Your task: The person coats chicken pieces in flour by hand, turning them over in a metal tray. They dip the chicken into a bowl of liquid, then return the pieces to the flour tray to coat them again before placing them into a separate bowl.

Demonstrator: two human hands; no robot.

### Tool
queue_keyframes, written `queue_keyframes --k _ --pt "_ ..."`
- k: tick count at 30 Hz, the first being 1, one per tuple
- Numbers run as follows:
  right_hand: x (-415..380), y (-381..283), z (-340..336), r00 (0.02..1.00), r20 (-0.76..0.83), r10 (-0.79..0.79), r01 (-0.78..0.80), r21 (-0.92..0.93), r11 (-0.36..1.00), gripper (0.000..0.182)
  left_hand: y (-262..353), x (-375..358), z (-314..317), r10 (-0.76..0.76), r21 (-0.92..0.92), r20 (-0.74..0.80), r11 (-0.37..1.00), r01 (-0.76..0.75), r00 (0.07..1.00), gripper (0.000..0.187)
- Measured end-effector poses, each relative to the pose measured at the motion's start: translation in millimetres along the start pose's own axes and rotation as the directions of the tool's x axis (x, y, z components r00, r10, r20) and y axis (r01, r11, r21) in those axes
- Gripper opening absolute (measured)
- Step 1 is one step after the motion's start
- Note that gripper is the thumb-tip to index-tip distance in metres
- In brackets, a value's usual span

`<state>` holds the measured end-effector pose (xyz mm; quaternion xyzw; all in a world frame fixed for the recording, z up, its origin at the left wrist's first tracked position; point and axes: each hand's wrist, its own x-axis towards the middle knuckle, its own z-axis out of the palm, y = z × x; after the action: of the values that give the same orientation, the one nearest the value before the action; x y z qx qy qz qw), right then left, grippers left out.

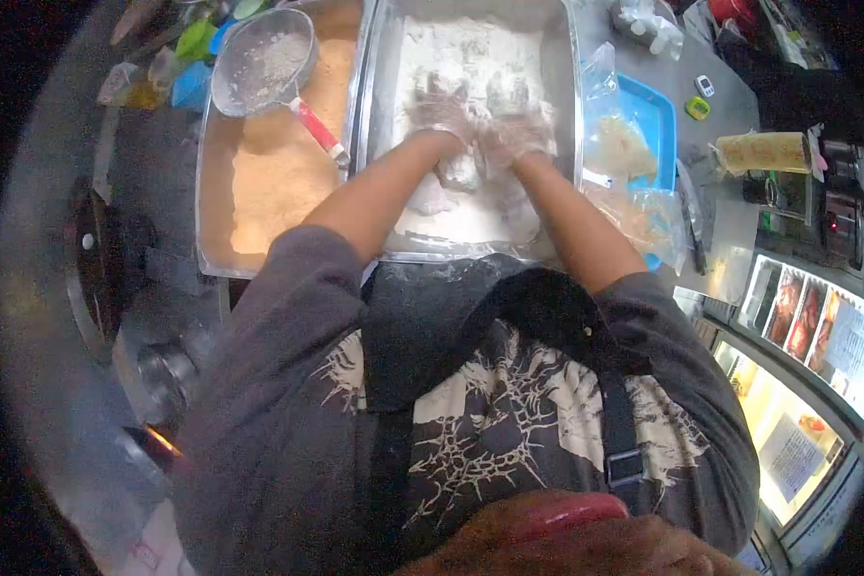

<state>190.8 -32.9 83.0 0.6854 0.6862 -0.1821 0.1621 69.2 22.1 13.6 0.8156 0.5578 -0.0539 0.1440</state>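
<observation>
Both of my hands are in clear plastic gloves inside a metal tray [569,144] of white flour [475,226]. My left hand [442,113] is over the middle of the flour, blurred, its fingers smeared. Close to its right, my right hand [511,139] is down at the flour, also blurred. Flour-coated pieces [459,173] lie between and around the hands; one pale piece [430,200] lies below my left hand. Whether either hand grips a piece cannot be made out.
On the left, a second tray [211,192] holds orange-tinted powder, with a sieve [264,62] with a red handle across its top. A blue tray [664,125] with plastic bags stands right. Beyond are small timers [698,108] and a yellowish roll [763,153].
</observation>
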Motion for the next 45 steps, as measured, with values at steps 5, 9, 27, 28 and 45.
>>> queue_keyframes --k 5,9,27,28,45 --pt "-27 3 40 0.979 0.132 -0.155 0.160 -0.023 0.987 0.044 -12 -36 -31 0.331 0.244 0.241 0.889 -0.387 0.912 0.060" --pt "-52 -4 49 0.967 0.188 -0.173 0.175 0.011 0.985 0.046 2 -64 -60 0.392 0.113 0.573 0.832 -0.543 0.720 0.045" --pt "116 56 10 0.969 -0.104 -0.226 0.236 0.100 0.966 0.030 -5 105 -11 0.510 0.241 0.025 0.832 -0.500 0.860 0.050" --pt "96 46 2 0.965 -0.037 -0.260 0.262 0.093 0.961 0.031 -2 88 -24 0.454 0.274 0.180 0.829 -0.488 0.872 0.051" --pt "17 26 15 0.950 0.227 -0.213 0.098 0.431 0.897 0.034 -21 -38 -82 0.172 -0.297 0.412 0.954 -0.047 0.895 0.046"
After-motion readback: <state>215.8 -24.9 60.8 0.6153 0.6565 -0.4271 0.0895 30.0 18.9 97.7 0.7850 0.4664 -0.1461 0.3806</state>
